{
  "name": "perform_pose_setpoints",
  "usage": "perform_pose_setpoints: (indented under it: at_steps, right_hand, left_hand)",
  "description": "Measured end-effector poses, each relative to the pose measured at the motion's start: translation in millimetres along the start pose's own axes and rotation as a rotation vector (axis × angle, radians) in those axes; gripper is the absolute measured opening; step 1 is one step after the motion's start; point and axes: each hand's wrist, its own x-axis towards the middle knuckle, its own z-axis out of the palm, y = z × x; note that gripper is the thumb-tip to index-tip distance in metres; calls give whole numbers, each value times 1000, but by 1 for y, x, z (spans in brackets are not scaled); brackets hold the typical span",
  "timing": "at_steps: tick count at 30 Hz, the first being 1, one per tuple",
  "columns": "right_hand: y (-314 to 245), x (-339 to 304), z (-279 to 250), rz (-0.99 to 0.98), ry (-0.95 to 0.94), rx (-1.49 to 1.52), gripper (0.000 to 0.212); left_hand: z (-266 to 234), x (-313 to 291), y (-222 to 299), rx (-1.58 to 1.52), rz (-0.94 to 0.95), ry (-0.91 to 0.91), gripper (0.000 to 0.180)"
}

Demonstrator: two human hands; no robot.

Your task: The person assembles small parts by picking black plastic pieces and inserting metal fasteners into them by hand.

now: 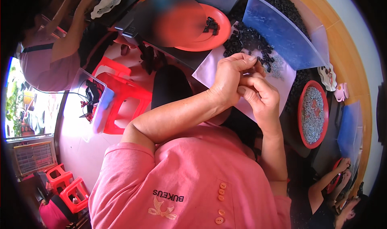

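Black pieces (pixel 243 40), many, near 2 hands (pixel 229 76) (pixel 264 98).

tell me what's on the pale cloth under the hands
Small black pieces and small silvery pieces lie on the cloth. The left hand and right hand hide part of it, so anything there can't be seen.

Left hand (pixel 229 76) and right hand (pixel 264 102) together near black pieces (pixel 245 38) on pale cloth (pixel 208 70)
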Motion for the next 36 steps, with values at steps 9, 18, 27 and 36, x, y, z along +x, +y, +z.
perform_pose_setpoints:
  at_steps: [9,18,27,36]
  right_hand:
    - [8,3,8,96,-47,-1,8]
    - [-9,18,-22,248,315,279,8]
    - [-4,20,-12,309,323,367,8]
    - [10,17,-5,150,315,269,10]
  left_hand:
    - [-13,1,-5,91,8,3,19]
    - [-14,-3,-7,294,170,-34,14]
    - [-22,-4,-6,457,175,-94,16]
    - [-23,-7,-7,503,191,-62,12]
